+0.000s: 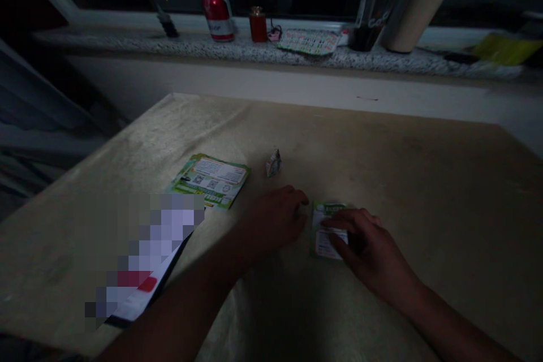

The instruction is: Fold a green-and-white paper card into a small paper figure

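Observation:
A small green-and-white printed leaflet point(320, 244) lies flat on the table. My right hand point(367, 243) rests over its right side, fingertips and thumb apart on or just above the paper, and covers part of it. Just left of that leaflet is my left hand point(280, 215), its fingers loosely bent and a gap showing between thumb and forefinger, with nothing visible in it. Beyond my left forearm lies a stack of similar green leaflets point(220, 172) with printed codes. A small folded paper piece point(274, 163) stands upright beyond my left hand.
A phone or tablet point(146, 285), partly blurred out, lies at the table's point(382, 158) left front. On the granite windowsill point(237, 51) stand a red bottle point(217, 17), a small red jar point(258, 25), a blister pack point(309, 41), a lidded cup point(373, 11) and a cardboard tube point(424, 3).

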`<state>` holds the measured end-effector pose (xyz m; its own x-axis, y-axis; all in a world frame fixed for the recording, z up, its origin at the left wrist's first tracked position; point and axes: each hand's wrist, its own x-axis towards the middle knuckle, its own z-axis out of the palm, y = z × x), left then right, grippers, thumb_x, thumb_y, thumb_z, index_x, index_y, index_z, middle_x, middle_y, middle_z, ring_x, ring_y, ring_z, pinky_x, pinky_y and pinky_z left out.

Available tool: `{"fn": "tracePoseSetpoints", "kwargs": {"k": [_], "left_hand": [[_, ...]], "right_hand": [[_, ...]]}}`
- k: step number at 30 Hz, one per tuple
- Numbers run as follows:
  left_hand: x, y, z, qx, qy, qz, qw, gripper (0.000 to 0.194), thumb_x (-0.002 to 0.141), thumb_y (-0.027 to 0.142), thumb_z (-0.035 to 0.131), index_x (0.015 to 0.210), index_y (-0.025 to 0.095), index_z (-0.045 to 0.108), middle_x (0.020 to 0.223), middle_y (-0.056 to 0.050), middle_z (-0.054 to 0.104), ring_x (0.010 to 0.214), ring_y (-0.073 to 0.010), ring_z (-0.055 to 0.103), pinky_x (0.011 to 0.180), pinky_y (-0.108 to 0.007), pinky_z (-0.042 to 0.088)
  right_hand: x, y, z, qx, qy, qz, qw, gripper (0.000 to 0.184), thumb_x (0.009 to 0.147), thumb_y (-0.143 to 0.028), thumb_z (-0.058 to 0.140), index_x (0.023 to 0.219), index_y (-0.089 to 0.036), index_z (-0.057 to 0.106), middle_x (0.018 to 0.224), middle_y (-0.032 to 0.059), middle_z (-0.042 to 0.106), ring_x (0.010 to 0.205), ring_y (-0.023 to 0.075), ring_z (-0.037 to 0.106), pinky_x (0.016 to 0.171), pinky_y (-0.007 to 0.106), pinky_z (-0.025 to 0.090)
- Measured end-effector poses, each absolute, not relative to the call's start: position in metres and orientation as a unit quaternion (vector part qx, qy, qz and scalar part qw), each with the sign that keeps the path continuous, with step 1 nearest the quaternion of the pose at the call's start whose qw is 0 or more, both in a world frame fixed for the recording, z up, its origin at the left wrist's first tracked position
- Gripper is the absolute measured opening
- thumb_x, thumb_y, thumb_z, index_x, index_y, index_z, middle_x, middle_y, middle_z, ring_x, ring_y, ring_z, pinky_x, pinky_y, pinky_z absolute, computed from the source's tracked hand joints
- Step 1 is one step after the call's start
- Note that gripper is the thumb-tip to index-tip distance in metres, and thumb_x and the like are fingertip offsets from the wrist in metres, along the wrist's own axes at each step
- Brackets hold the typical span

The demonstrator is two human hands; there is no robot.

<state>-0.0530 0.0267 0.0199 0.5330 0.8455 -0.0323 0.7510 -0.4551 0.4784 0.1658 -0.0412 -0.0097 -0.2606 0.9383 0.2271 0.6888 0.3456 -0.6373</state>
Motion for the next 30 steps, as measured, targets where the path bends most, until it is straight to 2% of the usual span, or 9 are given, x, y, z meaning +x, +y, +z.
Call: {"fn": "tracePoseSetpoints", "kwargs": {"k": [8,18,30], "left_hand": [[-0.0523,0.0245,0.0199,0.849,0.472,0.095,0.218,0.024,0.089,0.024,0.058,0.111,0.018,0.069,0.107,-0.007,0.069,0.094,-0.0238,0.068,0.085,-0.038,0.053],[-0.052,0.024,0.0206,0.85,0.471,0.091,0.219,0.024,0.091,0.025,0.057,0.111,0.018,0.068,0.106,-0.007,0.068,0.093,-0.0239,0.067,0.084,-0.037,0.052],[-0.0526,0.0243,0.0197,0.853,0.464,0.093,0.218,0.024,0.091,0.026,0.057,0.111,0.018,0.068,0.105,-0.007,0.067,0.093,-0.0239,0.067,0.084,-0.038,0.052]], "right_hand": [[0.1673,-0.0404,-0.0124,-0.537,-0.751,0.233,0.305,0.02,0.095,-0.023,0.059,0.114,-0.029,0.062,0.113,0.0055,0.071,0.107,0.025,0.064,0.09,0.043,0.049],[0.1657,-0.0406,-0.0095,-0.537,-0.751,0.237,0.303,0.021,0.095,-0.021,0.059,0.115,-0.027,0.061,0.111,0.0068,0.071,0.105,0.0255,0.064,0.089,0.046,0.05],[0.166,-0.0403,-0.0106,-0.537,-0.75,0.237,0.305,0.021,0.094,-0.022,0.059,0.115,-0.028,0.059,0.112,0.0061,0.072,0.105,0.0256,0.066,0.089,0.044,0.05]]}}
